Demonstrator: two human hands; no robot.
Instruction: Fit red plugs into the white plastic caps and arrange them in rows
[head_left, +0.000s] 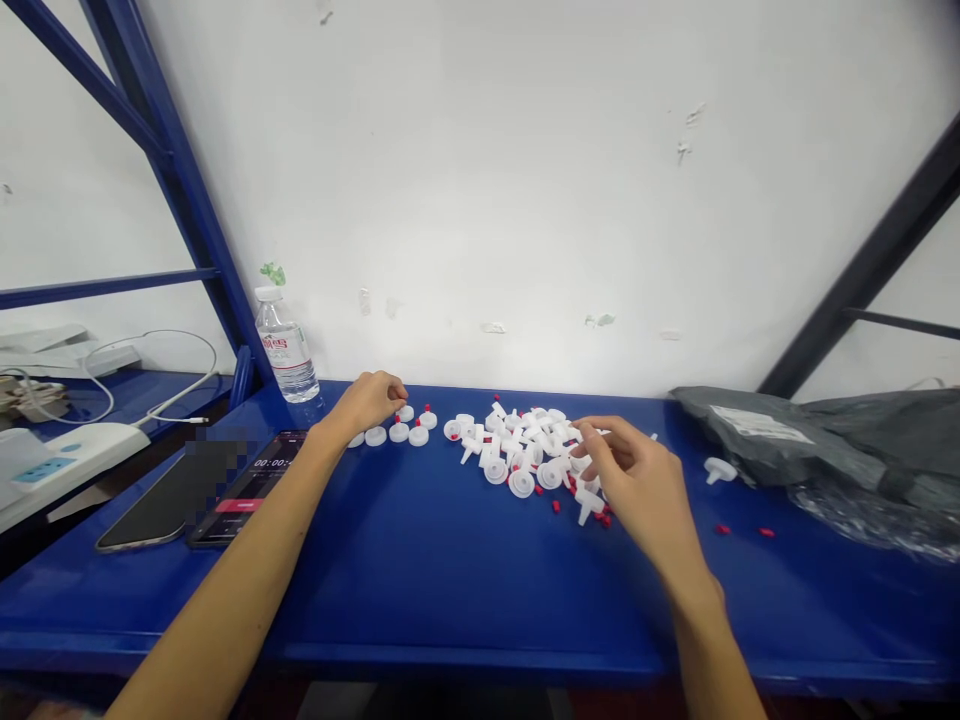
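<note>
My left hand (373, 398) is at the left end of the blue table, fingers pinched together beside a group of white nozzle caps (418, 434). Several of these stand upright with red tips on top. Whatever the left fingers hold, if anything, is hidden behind them. My right hand (630, 465) reaches over the right side of a loose pile of white nozzle caps (522, 482); its fingers are curved and apart, and nothing is visibly held. Small red tips (556, 507) are scattered among the pile and along its front edge.
A water bottle (286, 345) stands at the back left. Two phones (150, 505) lie left of my left forearm, beside a white power strip (60, 465). At the right are a dark plastic bag (750, 450), a lone nozzle cap (720, 469) and two red tips (766, 532).
</note>
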